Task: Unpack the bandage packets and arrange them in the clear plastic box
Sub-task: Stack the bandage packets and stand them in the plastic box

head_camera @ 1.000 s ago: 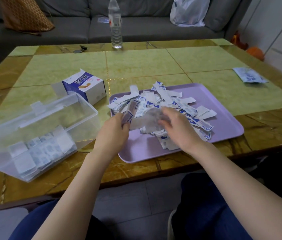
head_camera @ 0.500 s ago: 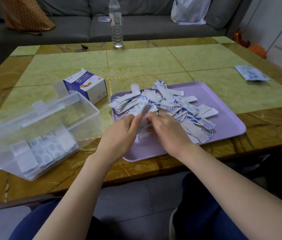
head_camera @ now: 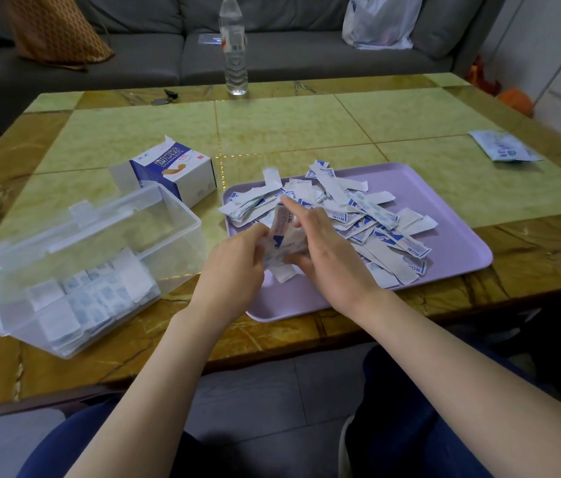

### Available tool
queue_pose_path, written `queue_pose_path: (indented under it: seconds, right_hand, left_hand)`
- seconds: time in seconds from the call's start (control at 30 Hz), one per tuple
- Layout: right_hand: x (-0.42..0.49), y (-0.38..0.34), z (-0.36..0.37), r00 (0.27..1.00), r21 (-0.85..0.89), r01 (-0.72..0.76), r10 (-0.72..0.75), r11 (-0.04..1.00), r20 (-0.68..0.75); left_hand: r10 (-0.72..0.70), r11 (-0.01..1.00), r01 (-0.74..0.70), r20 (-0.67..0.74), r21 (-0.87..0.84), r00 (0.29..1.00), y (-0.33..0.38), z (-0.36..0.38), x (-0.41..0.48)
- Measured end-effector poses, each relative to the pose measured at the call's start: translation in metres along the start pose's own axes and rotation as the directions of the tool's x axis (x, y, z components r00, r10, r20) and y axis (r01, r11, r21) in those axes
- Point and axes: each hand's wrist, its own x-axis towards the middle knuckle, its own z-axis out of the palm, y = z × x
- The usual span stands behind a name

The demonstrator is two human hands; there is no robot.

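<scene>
The left hand [head_camera: 234,267] and right hand [head_camera: 327,257] both pinch one small bundle [head_camera: 282,236], held between them just above the near-left part of the tray [head_camera: 455,243]. The step looks like squaring a stack. Next it needs carrying left into the box [head_camera: 168,250], which lies tilted and part-filled. There is one tray, one box, one open carton [head_camera: 172,167] and one bottle [head_camera: 236,63]. The loose packets [head_camera: 375,215] are too many to count.

White-and-blue bandage packets [head_camera: 368,215] lie on a lilac tray [head_camera: 451,215], on a green-and-amber marbled table [head_camera: 306,122].
</scene>
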Motion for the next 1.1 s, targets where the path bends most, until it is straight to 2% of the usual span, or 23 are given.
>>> queue_pose_path:
  seconds: [0.17,0.37,0.47,0.53,0.63,0.7,0.77,0.87,0.97,1.1]
  right_hand:
    - [0.000,-0.002,0.002,0.999,-0.222,0.005,-0.015,0.975,-0.043]
    - [0.001,0.003,0.006,0.998,-0.287,-0.026,0.008,0.958,-0.063]
    - [0.000,0.005,0.008,0.996,-0.328,-0.085,0.073,0.941,-0.050]
    - [-0.001,0.005,0.008,0.985,-0.201,-0.165,0.173,0.966,0.023]
    - [-0.001,0.002,0.006,0.952,0.104,-0.301,0.294,0.948,0.082]
    - [-0.001,0.000,0.006,0.943,0.210,-0.334,0.327,0.919,0.069]
    - [-0.002,-0.003,0.006,0.938,0.280,-0.346,0.335,0.895,0.087]
    - [-0.005,-0.003,0.002,0.952,0.217,-0.302,0.282,0.928,0.116]
    - [-0.008,0.000,0.001,0.965,0.082,-0.227,0.213,0.970,0.156]
    - [-0.011,-0.004,0.000,0.988,0.065,-0.144,0.140,0.987,0.059]
  left_hand:
    - [0.018,0.984,-0.024,0.035,0.176,0.999,-0.003,0.004,-0.002]
    - [0.009,0.927,-0.044,0.095,0.371,0.995,-0.007,0.010,-0.004]
    - [0.024,0.926,-0.054,0.084,0.373,0.996,-0.008,0.009,-0.005]
    - [0.002,0.960,-0.018,0.057,0.280,0.998,-0.008,0.008,-0.004]
    - [-0.025,0.993,0.023,0.014,0.118,1.000,-0.004,0.008,-0.002]
    - [-0.050,0.998,0.050,-0.006,0.025,0.999,-0.003,0.009,-0.002]
    - [-0.053,0.999,0.053,0.019,0.008,0.998,-0.005,0.011,-0.003]
    - [-0.040,0.974,0.017,0.099,0.224,0.994,-0.010,0.016,-0.006]
    - [-0.051,0.887,-0.024,0.150,0.462,0.987,-0.013,0.020,-0.010]
    - [-0.009,0.825,-0.089,0.170,0.558,0.985,-0.013,0.021,-0.012]
